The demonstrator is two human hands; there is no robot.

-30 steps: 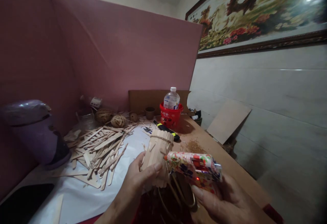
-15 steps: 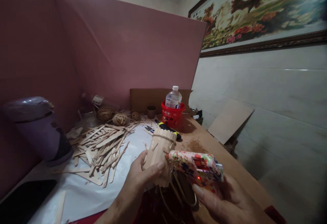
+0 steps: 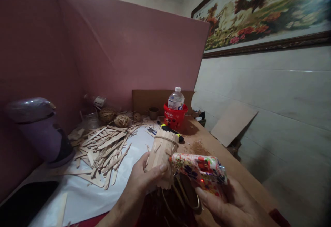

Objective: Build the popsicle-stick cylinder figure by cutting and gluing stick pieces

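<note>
My left hand (image 3: 146, 177) is wrapped around a tilted cylinder of popsicle sticks (image 3: 162, 153), its thumb lying across the front. A twine band (image 3: 166, 139) circles the cylinder near its scalloped top, and small stick pieces sit on its side. In my right hand (image 3: 224, 199) is a glue gun (image 3: 198, 170) with a floral pattern and a lit red light. Its orange tip meets or nearly touches the right side of the cylinder; I cannot tell which. The fingers under the glue gun's handle are mostly hidden.
A heap of loose popsicle sticks (image 3: 106, 154) covers the white sheet (image 3: 137, 147). Behind lie twine balls (image 3: 121, 120), snips (image 3: 151, 130) and a black-yellow cutter (image 3: 169, 130). A red bucket (image 3: 174, 116) holds a plastic bottle (image 3: 176, 100). A purple tumbler (image 3: 46, 137) stands left.
Almost nothing differs. Both hands, the stick cylinder and the glue gun keep nearly the same place, with only a very slight shift of the view.
</note>
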